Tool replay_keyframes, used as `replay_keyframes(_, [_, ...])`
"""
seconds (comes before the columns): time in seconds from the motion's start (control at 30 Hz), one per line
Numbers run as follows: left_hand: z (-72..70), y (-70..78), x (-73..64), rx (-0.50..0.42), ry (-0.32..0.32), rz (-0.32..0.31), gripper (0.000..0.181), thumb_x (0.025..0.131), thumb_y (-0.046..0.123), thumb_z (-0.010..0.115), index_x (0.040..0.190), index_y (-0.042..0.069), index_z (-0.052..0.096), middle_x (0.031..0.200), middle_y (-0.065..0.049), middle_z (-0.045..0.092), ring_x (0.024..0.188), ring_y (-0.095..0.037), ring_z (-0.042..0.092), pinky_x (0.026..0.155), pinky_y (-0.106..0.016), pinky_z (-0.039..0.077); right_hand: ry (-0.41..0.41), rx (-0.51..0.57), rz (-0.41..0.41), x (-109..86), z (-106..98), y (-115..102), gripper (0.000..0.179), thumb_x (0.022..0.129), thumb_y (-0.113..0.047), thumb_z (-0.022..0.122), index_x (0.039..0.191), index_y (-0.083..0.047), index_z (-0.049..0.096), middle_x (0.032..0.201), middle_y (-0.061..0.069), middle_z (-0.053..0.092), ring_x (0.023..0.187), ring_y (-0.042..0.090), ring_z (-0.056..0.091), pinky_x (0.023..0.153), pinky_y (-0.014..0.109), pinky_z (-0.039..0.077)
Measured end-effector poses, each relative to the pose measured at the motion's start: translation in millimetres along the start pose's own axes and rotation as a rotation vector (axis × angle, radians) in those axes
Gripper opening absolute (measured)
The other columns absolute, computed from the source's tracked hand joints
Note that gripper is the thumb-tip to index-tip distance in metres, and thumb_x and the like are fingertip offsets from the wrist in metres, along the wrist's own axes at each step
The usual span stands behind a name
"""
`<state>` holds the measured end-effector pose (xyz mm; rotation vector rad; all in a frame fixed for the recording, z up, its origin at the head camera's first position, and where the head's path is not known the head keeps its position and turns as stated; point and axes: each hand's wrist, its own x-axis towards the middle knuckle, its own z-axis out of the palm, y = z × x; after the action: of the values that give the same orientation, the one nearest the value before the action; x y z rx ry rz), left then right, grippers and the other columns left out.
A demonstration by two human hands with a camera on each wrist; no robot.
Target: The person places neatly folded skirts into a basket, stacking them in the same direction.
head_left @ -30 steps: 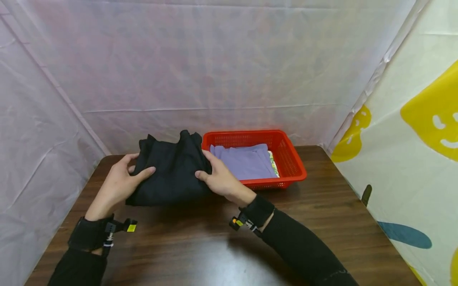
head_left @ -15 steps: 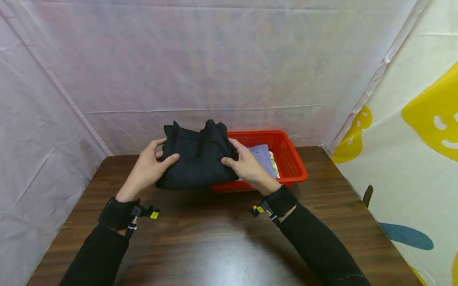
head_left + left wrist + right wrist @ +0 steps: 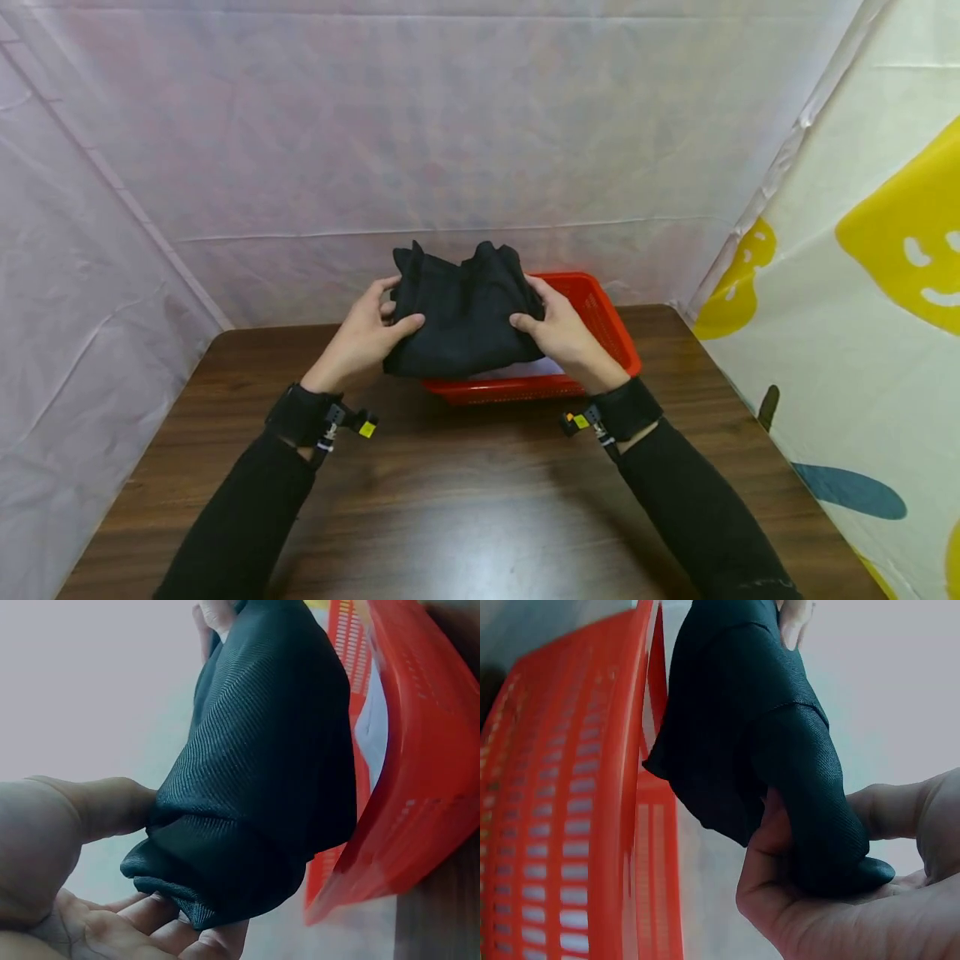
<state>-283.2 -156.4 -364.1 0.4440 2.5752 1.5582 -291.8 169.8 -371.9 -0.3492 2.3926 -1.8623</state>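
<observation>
A folded black cloth, likely a garment, hangs over the left part of a red plastic basket. My left hand grips its left side, thumb on the near face and fingers behind. On the opposite side my right hand pinches it the same way. Both wrist views show the cloth as a thick layered bundle with fingers curled under its edge. Below the cloth, a strip of folded lavender cloth shows inside the basket; the rest of it is hidden.
The basket stands at the back of a brown wooden table, close to a pale fabric wall. A white curtain with yellow shapes borders the table on the right.
Both hands have carried the black cloth to the right and slightly up, from the table's left side to over the basket. It now covers most of the lavender cloth.
</observation>
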Motion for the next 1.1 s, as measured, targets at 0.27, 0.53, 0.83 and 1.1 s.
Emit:
replay_keyframes(0.27, [23.0,1.2,24.7,0.005,-0.003,0.009,0.087,0.120,0.023,0.069,0.187,0.006,0.016,0.181,-0.035,0.043,0.167,-0.050,0.051,0.128,-0.067,0.053,0.041,-0.011,0.016,1.7,-22,12,0.075,0.116,-0.006,0.067,0.183,-0.018,0.037,0.180,0.018,0.050,0.147,0.038,0.062,0.126,0.059,0.056])
replay_keyframes(0.53, [43.2,-2.0,43.0,0.000,-0.015,0.021,0.086,0.118,0.018,0.071,0.184,0.002,0.019,0.180,-0.033,0.047,0.164,-0.046,0.056,0.131,-0.064,0.052,0.071,-0.069,0.042,2.1,-36,23,0.076,0.116,-0.008,0.067,0.184,-0.018,0.035,0.178,0.022,0.050,0.147,0.040,0.063,0.118,0.050,0.059])
replay_keyframes(0.83, [55.1,-6.2,55.0,0.043,0.009,0.014,0.086,0.116,0.017,0.074,0.183,0.002,0.023,0.174,-0.034,0.055,0.160,-0.045,0.059,0.132,-0.062,0.050,0.078,-0.083,0.069,7.6,-44,32,0.077,0.117,-0.010,0.066,0.186,-0.019,0.031,0.184,0.022,0.044,0.155,0.043,0.059,0.126,0.057,0.054])
replay_keyframes(1.1, [59.6,-9.0,52.7,0.347,0.115,0.016,0.083,0.113,0.027,0.079,0.180,0.005,0.035,0.161,-0.029,0.068,0.152,-0.051,0.062,0.129,-0.068,0.050,0.039,-0.225,0.151,7.4,-52,33,0.091,0.118,-0.014,0.068,0.190,-0.018,0.011,0.195,0.022,0.021,0.175,0.046,0.037,0.138,0.064,0.042])
